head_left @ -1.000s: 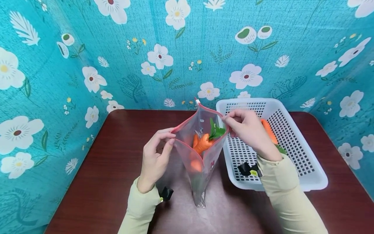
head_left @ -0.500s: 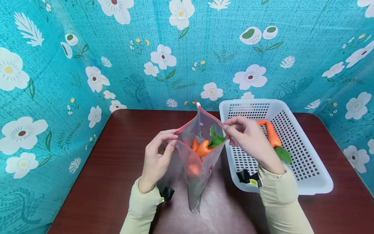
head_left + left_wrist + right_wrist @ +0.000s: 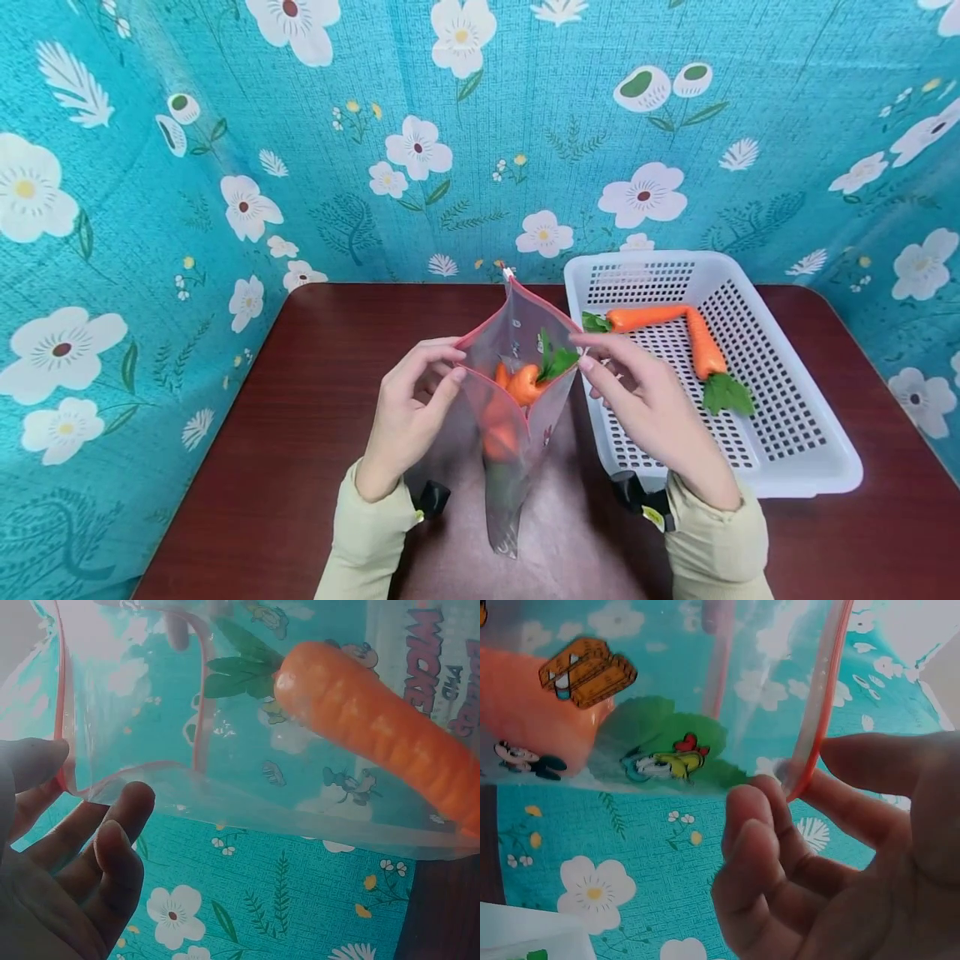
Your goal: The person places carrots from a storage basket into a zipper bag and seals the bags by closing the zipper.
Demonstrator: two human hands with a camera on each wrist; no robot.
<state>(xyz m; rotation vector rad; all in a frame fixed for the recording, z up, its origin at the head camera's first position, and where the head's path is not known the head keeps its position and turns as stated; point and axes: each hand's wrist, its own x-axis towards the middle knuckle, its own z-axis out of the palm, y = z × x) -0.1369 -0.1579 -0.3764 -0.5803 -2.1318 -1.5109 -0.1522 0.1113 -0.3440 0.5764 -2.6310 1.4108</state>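
Observation:
A clear zip bag [image 3: 504, 500] with a red rim stands upright in the head view, its mouth spread wide. My left hand [image 3: 416, 408] pinches the left side of the rim between thumb and fingers. On the opposite side, my right hand [image 3: 652, 408] pinches the rim likewise. Inside the bag are orange carrots [image 3: 525, 385] with green leaves; how many is hard to tell. The left wrist view shows one carrot [image 3: 382, 735] lengthwise through the plastic. Cartoon prints cover the bag [image 3: 667, 675] in the right wrist view.
A white perforated basket [image 3: 840, 477] stands on the right of the dark red table [image 3: 300, 417]. Two carrots lie in it, one carrot [image 3: 648, 317] along the back and another carrot [image 3: 707, 346] to the right. Floral cloth [image 3: 480, 167] hangs behind.
Both hands have lowered slightly toward me with the rim, the right hand more so. That uncovers the carrots in the basket. The bag's mouth stays spread.

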